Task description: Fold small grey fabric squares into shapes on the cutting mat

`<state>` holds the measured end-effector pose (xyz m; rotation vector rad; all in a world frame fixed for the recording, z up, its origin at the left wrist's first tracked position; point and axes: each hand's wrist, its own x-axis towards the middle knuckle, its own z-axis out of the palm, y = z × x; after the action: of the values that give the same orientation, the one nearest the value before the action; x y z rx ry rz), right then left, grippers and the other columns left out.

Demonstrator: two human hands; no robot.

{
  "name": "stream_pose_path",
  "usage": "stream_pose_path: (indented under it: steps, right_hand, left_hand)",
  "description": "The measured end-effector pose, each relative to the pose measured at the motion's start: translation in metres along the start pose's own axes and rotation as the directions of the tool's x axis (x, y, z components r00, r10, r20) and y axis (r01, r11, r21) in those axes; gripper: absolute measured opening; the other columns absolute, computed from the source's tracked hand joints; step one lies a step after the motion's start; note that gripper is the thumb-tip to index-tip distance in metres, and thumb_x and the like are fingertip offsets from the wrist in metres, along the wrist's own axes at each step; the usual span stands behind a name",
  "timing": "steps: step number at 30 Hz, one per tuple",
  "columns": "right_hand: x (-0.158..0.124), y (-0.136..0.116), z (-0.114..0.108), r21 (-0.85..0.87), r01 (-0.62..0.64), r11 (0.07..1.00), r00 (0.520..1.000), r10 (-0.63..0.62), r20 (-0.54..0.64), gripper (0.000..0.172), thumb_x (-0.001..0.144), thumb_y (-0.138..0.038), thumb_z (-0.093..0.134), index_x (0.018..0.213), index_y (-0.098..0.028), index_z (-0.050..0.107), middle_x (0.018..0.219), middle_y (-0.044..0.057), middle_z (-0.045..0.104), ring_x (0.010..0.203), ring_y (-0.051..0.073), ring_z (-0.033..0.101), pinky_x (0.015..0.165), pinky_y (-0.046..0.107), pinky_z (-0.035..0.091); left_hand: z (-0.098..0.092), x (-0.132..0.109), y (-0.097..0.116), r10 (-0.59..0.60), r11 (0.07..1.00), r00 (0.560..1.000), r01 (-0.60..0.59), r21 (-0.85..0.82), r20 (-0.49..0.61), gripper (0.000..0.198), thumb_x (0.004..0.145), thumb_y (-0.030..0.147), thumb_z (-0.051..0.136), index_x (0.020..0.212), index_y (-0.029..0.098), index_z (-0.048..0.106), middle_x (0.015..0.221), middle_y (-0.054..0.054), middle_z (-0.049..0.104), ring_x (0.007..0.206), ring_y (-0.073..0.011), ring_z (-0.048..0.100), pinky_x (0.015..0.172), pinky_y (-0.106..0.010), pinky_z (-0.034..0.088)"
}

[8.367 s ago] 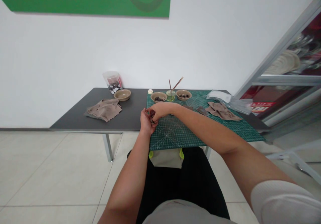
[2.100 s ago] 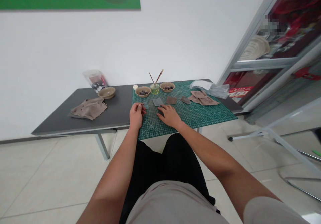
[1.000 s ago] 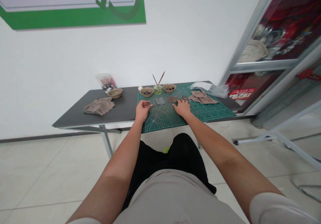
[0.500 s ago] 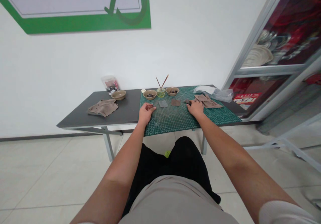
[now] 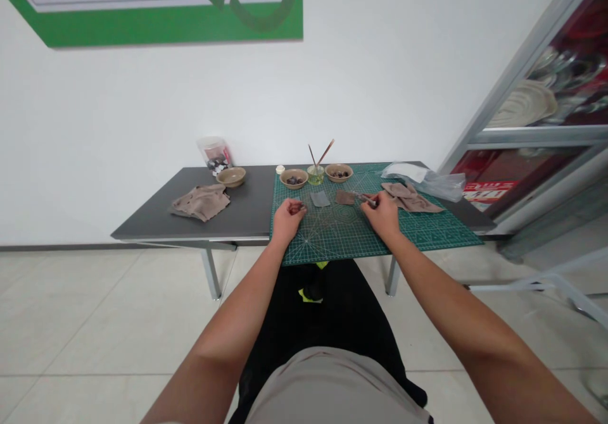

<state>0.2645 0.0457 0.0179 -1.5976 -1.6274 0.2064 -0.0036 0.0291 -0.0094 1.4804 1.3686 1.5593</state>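
Green cutting mat (image 5: 427, 243) on dark table: grey swatch (image 5: 320, 199) and brown swatch (image 5: 345, 197) lie flat; two bowls (image 5: 293, 178) hold dark pieces.
Right hand (image 5: 380, 212) pinches a slim metal tool (image 5: 364, 198) narrowly, tip near the brown swatch; left hand (image 5: 287, 219) lies palm-down, fingertips drawn together, any held item indiscernible.

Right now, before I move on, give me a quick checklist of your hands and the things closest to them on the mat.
1. Slim tool held in right hand: ok.
2. Something pinched in left hand: cannot tell, too small to make out.
3. Both hands above green cutting mat: ok.
4. Brown square piece clear of the slim tool's tip: cannot tell, they are very close.
5. Grey square piece flat on the mat, apart from both hands: ok.
6. Glass jar with two brushes upright: ok.
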Motion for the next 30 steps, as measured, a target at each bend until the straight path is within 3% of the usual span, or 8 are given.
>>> stream_pose_path:
  steps: [4, 8, 13, 19, 22, 25, 27, 30]
  right_hand:
    - [-0.012, -0.044, 0.02, 0.233, 0.018, 0.972, 0.997, -0.035, 0.067, 0.011, 0.079, -0.028, 0.056, 0.088, -0.023, 0.053, 0.095, 0.009, 0.072, 0.077, 0.022, 0.064, 0.07, 0.032, 0.046]
    - [-0.016, -0.076, 0.048, 0.319, 0.103, 0.942, 0.971, -0.165, 0.174, 0.021, 0.08, -0.028, 0.054, 0.099, -0.023, 0.059, 0.09, 0.004, 0.072, 0.075, 0.02, 0.066, 0.071, 0.031, 0.047]
    - [-0.017, -0.076, 0.071, 0.473, 0.121, 0.873, 0.933, -0.262, 0.245, 0.032, 0.08, -0.027, 0.056, 0.11, -0.024, 0.068, 0.1, 0.004, 0.073, 0.083, 0.02, 0.068, 0.08, 0.034, 0.05]
    - [-0.016, -0.073, 0.075, 0.637, 0.055, 0.768, 0.917, -0.292, 0.273, 0.03, 0.086, -0.044, 0.057, 0.103, -0.025, 0.072, 0.123, 0.005, 0.066, 0.117, 0.024, 0.059, 0.094, 0.038, 0.048]
    - [-0.014, -0.073, 0.08, 0.682, -0.032, 0.731, 0.913, -0.257, 0.318, 0.034, 0.087, -0.051, 0.053, 0.097, -0.024, 0.071, 0.106, 0.005, 0.07, 0.095, 0.022, 0.065, 0.081, 0.036, 0.052]
    - [-0.013, -0.073, 0.089, 0.731, -0.124, 0.671, 0.916, -0.205, 0.344, 0.03, 0.078, -0.05, 0.065, 0.093, -0.024, 0.066, 0.08, 0.001, 0.066, 0.066, 0.016, 0.059, 0.061, 0.03, 0.049]
    - [-0.012, -0.072, 0.094, 0.749, -0.161, 0.642, 0.929, -0.158, 0.336, 0.031, 0.072, -0.047, 0.071, 0.091, -0.024, 0.063, 0.069, -0.002, 0.06, 0.058, 0.014, 0.054, 0.056, 0.028, 0.045]
    - [-0.013, -0.071, 0.098, 0.788, -0.268, 0.554, 0.925, -0.081, 0.372, 0.047, 0.065, -0.044, 0.077, 0.102, -0.024, 0.057, 0.068, -0.004, 0.059, 0.056, 0.014, 0.052, 0.054, 0.027, 0.042]
  left_hand:
    - [0.006, 0.004, 0.015, 0.06, 0.971, 0.996, -0.072, 0.227, 0.062, 0.01, 0.073, 0.022, 0.07, 0.083, 0.02, 0.071, 0.07, 0.0, 0.064, 0.064, -0.0143, 0.057, 0.065, -0.028, 0.044]
    - [0.012, 0.012, 0.022, 0.124, 0.971, 0.991, -0.13, 0.199, 0.042, 0.015, 0.074, 0.018, 0.069, 0.088, 0.021, 0.073, 0.081, -0.003, 0.07, 0.071, -0.0153, 0.061, 0.07, -0.029, 0.048]
    - [0.014, 0.017, 0.01, 0.045, 0.999, 0.999, -0.045, 0.023, -0.012, 0.02, 0.07, 0.018, 0.073, 0.09, 0.018, 0.071, 0.082, -0.003, 0.071, 0.072, -0.0152, 0.064, 0.073, -0.03, 0.052]
    - [0.011, 0.018, 0.005, -0.011, 1.0, 0.999, 0.01, -0.028, -0.043, 0.013, 0.069, 0.02, 0.071, 0.081, 0.017, 0.069, 0.072, -0.002, 0.069, 0.065, -0.0145, 0.063, 0.067, -0.029, 0.051]
    - [0.01, 0.019, 0.007, -0.018, 1.0, 0.998, 0.018, -0.006, -0.054, 0.014, 0.069, 0.016, 0.069, 0.082, 0.017, 0.07, 0.073, -0.002, 0.069, 0.067, -0.0151, 0.064, 0.068, -0.029, 0.052]
    - [0.011, 0.018, 0.008, 0.027, 0.999, 0.999, -0.026, 0.03, -0.03, 0.01, 0.069, 0.015, 0.068, 0.078, 0.018, 0.07, 0.075, -0.003, 0.068, 0.067, -0.0149, 0.063, 0.068, -0.029, 0.052]
    - [0.011, 0.017, 0.009, 0.088, 0.994, 0.996, -0.086, 0.071, -0.02, 0.009, 0.068, 0.013, 0.068, 0.076, 0.019, 0.07, 0.078, -0.003, 0.068, 0.067, -0.0144, 0.062, 0.068, -0.029, 0.052]
    - [0.01, 0.016, 0.009, 0.165, 0.978, 0.986, -0.163, 0.13, -0.005, 0.009, 0.069, 0.013, 0.068, 0.074, 0.02, 0.071, 0.082, -0.004, 0.067, 0.07, -0.0145, 0.061, 0.069, -0.029, 0.052]
